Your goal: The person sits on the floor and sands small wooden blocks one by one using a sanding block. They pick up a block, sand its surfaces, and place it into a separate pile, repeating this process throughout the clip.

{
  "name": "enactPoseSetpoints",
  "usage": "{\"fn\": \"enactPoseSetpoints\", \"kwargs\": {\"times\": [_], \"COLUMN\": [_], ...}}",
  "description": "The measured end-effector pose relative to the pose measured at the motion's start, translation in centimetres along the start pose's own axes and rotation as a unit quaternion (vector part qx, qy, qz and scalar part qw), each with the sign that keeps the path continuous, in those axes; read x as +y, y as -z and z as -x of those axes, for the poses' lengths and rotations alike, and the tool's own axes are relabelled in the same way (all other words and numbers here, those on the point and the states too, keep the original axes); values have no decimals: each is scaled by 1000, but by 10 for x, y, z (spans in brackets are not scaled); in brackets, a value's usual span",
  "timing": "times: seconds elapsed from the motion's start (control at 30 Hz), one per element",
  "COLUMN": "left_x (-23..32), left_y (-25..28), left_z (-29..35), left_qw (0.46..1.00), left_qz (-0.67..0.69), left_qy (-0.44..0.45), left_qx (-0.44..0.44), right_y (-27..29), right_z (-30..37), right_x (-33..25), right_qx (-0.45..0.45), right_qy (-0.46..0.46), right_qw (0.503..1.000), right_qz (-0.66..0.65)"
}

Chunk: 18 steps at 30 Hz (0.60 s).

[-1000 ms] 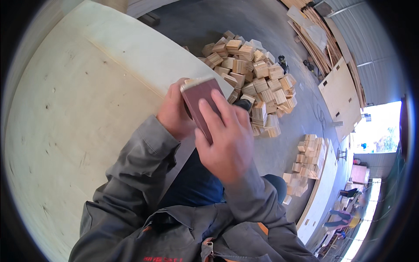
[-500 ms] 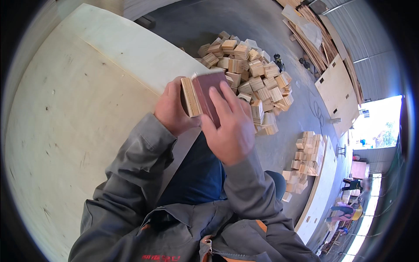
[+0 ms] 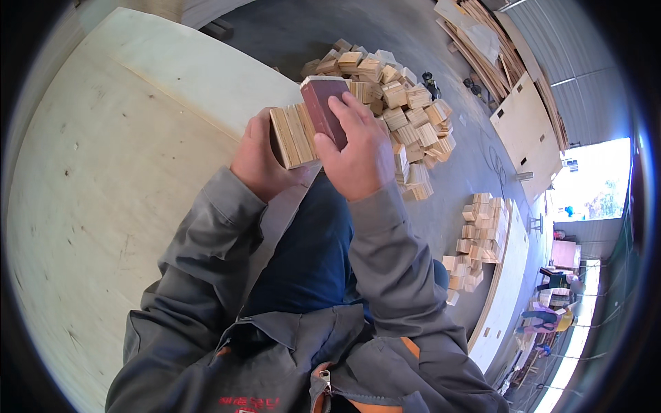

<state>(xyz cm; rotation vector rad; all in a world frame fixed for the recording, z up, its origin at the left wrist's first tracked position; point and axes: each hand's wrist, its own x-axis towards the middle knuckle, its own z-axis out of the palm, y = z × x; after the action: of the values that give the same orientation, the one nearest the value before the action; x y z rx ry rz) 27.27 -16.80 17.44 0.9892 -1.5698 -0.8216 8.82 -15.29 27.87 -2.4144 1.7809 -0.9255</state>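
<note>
My left hand (image 3: 256, 164) grips a layered plywood block (image 3: 292, 138) near the table's edge, its striped edge grain facing up. In my right hand (image 3: 361, 155) is a reddish-brown sanding block (image 3: 319, 103) with a pale end. The fingers lie along its broad side and the thumb along its near edge. The sanding block is tilted at the right side of the plywood block; the exact contact between them is hidden. Below both hands are my dark blue trouser legs (image 3: 303, 248).
A big plywood-topped table (image 3: 131, 172) fills the left side. On the grey floor lie a heap of wooden blocks (image 3: 406, 117) and a neater stack (image 3: 482, 230) beside a long board (image 3: 501, 289). Sheets and planks (image 3: 530, 124) lean at the right wall. People (image 3: 547, 318) are far off at the right.
The sanding block has moved up and away across the plywood block, uncovering more of its striped face. Both hands sit slightly higher and further left in view.
</note>
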Motion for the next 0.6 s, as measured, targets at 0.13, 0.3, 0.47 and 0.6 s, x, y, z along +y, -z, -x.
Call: {"fn": "enactPoseSetpoints", "kwargs": {"times": [0.13,0.3,0.47,0.6], "left_x": [8,12,0,-2], "left_y": [6,13,4,3], "left_z": [-1,4,3,2], "left_qw": [998,997,1000,1000], "left_qz": [-53,-69,-12,2], "left_qy": [13,32,19,7], "left_qx": [-17,-21,-8,-4], "right_y": [3,26,33,13], "right_z": [18,77,105,68], "right_x": [2,-10,-24,-26], "right_qx": [24,5,10,42], "right_qy": [17,29,38,83], "right_qw": [1000,1000,999,996], "right_qz": [7,-8,12,11]}}
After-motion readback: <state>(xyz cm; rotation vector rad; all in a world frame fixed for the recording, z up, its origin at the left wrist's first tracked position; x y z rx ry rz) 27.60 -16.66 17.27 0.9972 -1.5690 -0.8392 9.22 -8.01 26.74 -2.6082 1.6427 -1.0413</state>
